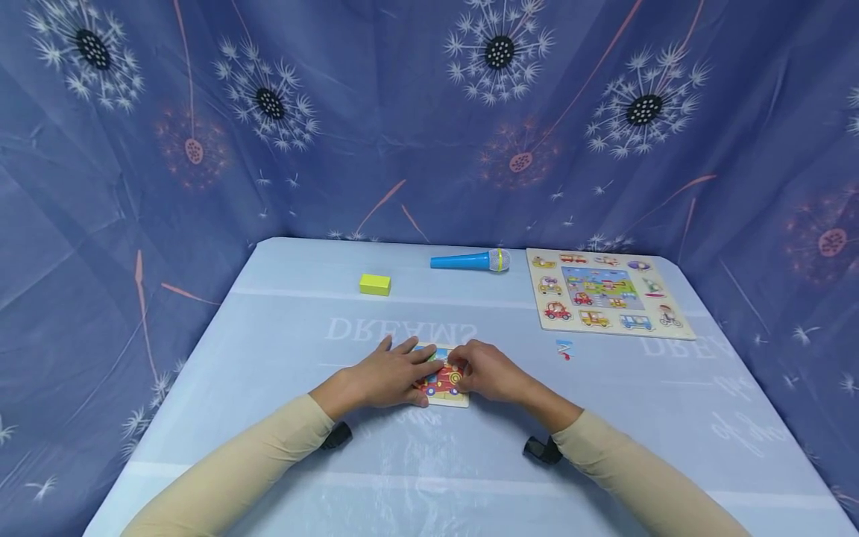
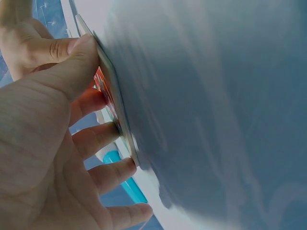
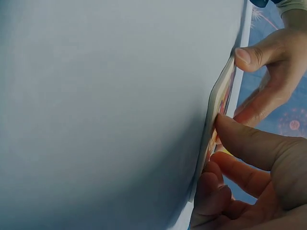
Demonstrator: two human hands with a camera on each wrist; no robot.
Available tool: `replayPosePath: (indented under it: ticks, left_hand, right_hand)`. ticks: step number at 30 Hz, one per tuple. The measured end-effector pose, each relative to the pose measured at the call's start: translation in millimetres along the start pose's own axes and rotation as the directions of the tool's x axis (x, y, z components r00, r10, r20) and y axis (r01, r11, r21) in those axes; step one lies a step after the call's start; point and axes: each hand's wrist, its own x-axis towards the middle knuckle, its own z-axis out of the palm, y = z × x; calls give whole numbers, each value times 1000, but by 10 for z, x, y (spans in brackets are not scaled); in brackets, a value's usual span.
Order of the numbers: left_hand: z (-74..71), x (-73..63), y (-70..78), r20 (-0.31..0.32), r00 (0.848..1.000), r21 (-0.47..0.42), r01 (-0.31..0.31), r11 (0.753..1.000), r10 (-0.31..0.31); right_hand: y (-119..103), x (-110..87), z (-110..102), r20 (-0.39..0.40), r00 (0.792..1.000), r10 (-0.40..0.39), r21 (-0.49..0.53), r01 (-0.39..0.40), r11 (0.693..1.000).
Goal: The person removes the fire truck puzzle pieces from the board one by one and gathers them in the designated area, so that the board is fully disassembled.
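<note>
A small puzzle board (image 1: 446, 401) with a red car picture lies flat on the table in the head view, partly hidden by both hands. My left hand (image 1: 389, 377) rests on its left side, fingers spread and fairly straight. In the left wrist view the thumb (image 2: 81, 50) touches the board's edge. At the board's right part, my right hand (image 1: 493, 371) pinches a puzzle piece by the car's wheel between thumb and index finger, the other fingers curled. The right wrist view shows thumb and index tips against the board (image 3: 211, 115); the piece itself is mostly hidden.
To the right lies a loose blue-and-red piece (image 1: 564, 349), before a large wooden vehicle puzzle (image 1: 546, 287). A blue toy microphone (image 1: 463, 261) and a yellow block (image 1: 375, 285) lie further back. The patterned curtain (image 1: 403, 112) surrounds the table's back and sides.
</note>
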Motion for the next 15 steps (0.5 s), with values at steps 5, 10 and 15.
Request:
replayPosePath:
  ticks: [5, 10, 15]
  left_hand:
    - [3, -6, 2, 3, 1000, 13, 6, 1000, -6]
    - [6, -7, 12, 16, 1000, 17, 10, 1000, -11]
    - [-3, -16, 19, 10, 1000, 9, 9, 1000, -9]
  right_hand:
    - [-13, 29, 10, -22, 1000, -10, -18, 10, 1000]
    - [-15, 13, 17, -34, 999, -9, -42, 7, 999]
    - [-24, -15, -20, -12, 1000, 7, -52, -8, 999]
